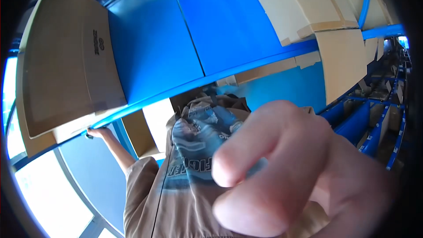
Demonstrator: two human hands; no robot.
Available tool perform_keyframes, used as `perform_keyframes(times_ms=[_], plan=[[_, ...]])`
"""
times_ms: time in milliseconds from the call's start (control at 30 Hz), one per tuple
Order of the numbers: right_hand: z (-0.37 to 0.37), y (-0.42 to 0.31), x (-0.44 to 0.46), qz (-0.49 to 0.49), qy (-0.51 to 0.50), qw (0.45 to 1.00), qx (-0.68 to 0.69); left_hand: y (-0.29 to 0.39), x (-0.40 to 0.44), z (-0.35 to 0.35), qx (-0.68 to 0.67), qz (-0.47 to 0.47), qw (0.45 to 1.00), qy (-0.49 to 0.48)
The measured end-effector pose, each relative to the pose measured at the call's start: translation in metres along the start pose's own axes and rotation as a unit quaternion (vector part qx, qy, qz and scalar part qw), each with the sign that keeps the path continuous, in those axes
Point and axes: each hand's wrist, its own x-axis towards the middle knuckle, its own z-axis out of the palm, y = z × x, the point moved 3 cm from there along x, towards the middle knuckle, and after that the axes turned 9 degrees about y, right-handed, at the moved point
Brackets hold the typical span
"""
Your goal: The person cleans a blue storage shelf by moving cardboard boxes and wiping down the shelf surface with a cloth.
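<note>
My right hand [286,163] is raised very close to the camera, large and slightly blurred. Its fingers are curled, with two digit tips almost meeting, and I see nothing held between them. My left hand [100,132] reaches out to the left and grips the blue shelf beam [150,99] from below, near the corner of a brown cardboard box [66,61]. Its fingertips are small and partly hidden by the beam. Between the hands is my brown printed shirt [189,194].
Blue panels [185,31] lie on the shelf between the left box and another "ZENDURE" carton [304,4]. A cardboard flap [341,61] hangs over the beam at right. Beyond stand blue racks [370,128]. An open carton [141,132] sits under the beam.
</note>
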Motion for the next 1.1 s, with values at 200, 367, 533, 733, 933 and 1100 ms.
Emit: perform_keyframes(times_ms=[200, 367, 533, 733, 933, 1100], plan=[[0.045, -0.008, -0.021, 0.033, 0.004, 0.999, -0.024, 0.008, -0.018, 0.001, -0.04, -0.014, 0.999, -0.005], [-0.002, -0.018, -0.005, 0.033, 0.03, 0.997, -0.065, 0.002, -0.046, 0.027, -0.054, -0.029, 0.998, -0.002], [-0.108, -0.006, -0.057, -0.039, -0.058, 0.958, -0.278, -0.007, -0.127, 0.035, -0.032, -0.012, 0.999, 0.015], [-0.192, -0.032, -0.111, 0.101, 0.064, 0.922, -0.369, -0.028, -0.273, 0.064, -0.048, -0.043, 0.998, -0.008], [-0.271, -0.038, -0.147, 0.139, 0.095, 0.912, -0.373, -0.053, -0.409, 0.084, 0.029, 0.001, 0.992, -0.126], [-0.312, -0.046, -0.155, 0.16, 0.053, 0.911, -0.375, -0.07, -0.551, 0.091, 0.023, -0.082, 0.985, -0.15]])
